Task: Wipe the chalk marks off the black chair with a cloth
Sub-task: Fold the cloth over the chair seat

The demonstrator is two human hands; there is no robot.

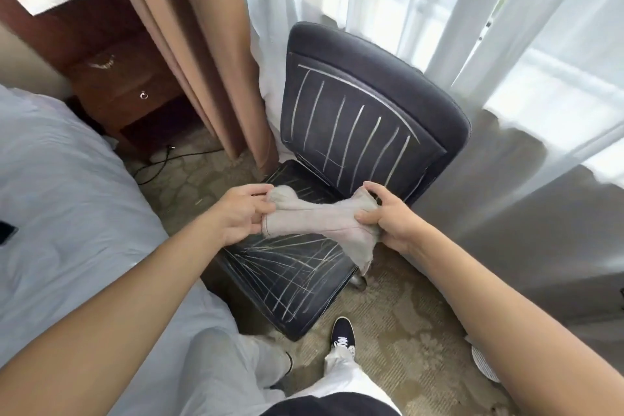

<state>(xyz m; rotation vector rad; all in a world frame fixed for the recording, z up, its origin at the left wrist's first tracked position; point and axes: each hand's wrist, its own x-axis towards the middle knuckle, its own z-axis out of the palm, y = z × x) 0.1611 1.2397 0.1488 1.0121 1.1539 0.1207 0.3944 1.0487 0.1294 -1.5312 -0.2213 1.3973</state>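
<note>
The one head-worn camera is looking forward and steeply down from the person's own height, and its wide lens is bending the frame's edges. It is facing the black chair (pixel 354 152) and the window curtains (pixel 439 10) behind it, close enough that both forearms are reaching in from the bottom corners. The person's shoe (pixel 342 334) on the carpet (pixel 405 331) is showing near the bottom edge.

Both hands, the left hand (pixel 236 214) and the right hand (pixel 393 216), grip the ends of a pale cloth (pixel 320 218) stretched above the seat of a black chair (pixel 371 78) streaked with white chalk marks (pixel 351 132).
</note>
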